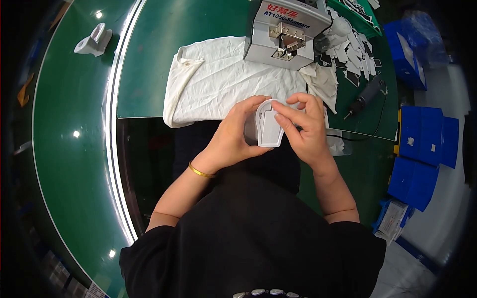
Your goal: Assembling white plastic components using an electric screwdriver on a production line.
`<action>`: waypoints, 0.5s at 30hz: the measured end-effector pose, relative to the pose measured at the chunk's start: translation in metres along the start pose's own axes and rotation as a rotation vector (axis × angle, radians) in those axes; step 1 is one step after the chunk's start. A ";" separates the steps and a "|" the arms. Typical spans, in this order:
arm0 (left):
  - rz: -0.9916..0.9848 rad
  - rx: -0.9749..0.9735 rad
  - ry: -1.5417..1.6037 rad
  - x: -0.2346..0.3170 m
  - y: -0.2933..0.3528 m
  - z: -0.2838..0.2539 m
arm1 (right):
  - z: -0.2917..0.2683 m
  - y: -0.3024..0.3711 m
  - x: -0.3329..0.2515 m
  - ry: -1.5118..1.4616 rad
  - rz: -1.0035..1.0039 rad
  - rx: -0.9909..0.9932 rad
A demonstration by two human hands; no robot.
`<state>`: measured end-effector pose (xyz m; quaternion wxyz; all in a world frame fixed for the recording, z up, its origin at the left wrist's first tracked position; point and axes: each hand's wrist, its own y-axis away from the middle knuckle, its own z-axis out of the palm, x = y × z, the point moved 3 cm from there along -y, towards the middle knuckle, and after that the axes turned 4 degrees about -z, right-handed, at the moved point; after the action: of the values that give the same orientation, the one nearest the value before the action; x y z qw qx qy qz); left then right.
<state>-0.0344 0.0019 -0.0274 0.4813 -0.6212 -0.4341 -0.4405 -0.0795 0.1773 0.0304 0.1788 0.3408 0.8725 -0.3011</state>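
Fingers and thumb of the left hand [228, 130] are closed around the side of a hollow white part [271, 131], the thumb along its lower edge and the fingers reaching up to its top. The part is held up in front of the body, just off the near edge of the workbench [141, 84], its recessed face turned up toward the head. The right hand [308, 126] works at the part's upper right rim, index finger and thumb tips close together there; whether they pinch something small cannot be told. A gold bracelet [201, 171] circles the left wrist, and a black top [248, 228] covers the torso.

Beyond the hands a rumpled white cloth [218, 74] lies on the green bench and drapes over its near edge. At the cloth's far side stands a grey machine [258, 42] with a metal fixture [289, 36] on its front. Right of it spreads a heap of small white and dark pieces [355, 55], near a green tray [365, 22]. A dark handheld power tool [368, 94] lies nearer, its cord [355, 138] curling along the edge. Blue bins [420, 134] sit farther right. Across a bright white strip [112, 99], another white piece [94, 40] rests on the left-hand green surface [64, 149].
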 end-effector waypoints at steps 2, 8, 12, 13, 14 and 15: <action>-0.017 -0.003 -0.023 0.003 -0.001 -0.002 | 0.008 0.003 0.004 -0.038 0.109 -0.024; 0.044 -0.083 0.053 0.011 0.009 -0.002 | 0.014 0.014 0.006 -0.983 0.666 -0.118; -0.090 0.072 0.579 0.024 0.016 0.003 | 0.012 0.016 -0.006 -1.019 0.648 -0.108; -0.148 0.087 0.516 0.025 0.015 0.001 | 0.013 0.016 -0.010 -1.014 0.613 -0.069; -0.148 0.088 0.514 0.025 0.015 0.001 | 0.014 0.016 -0.013 -1.010 0.577 -0.032; -0.153 0.069 0.484 0.025 0.016 0.000 | 0.017 0.016 -0.013 -1.031 0.552 -0.029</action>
<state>-0.0136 0.0025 -0.0070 0.5575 -0.4463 -0.3668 -0.5963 -0.0572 0.1697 0.0180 0.6566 0.3626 0.5557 -0.3585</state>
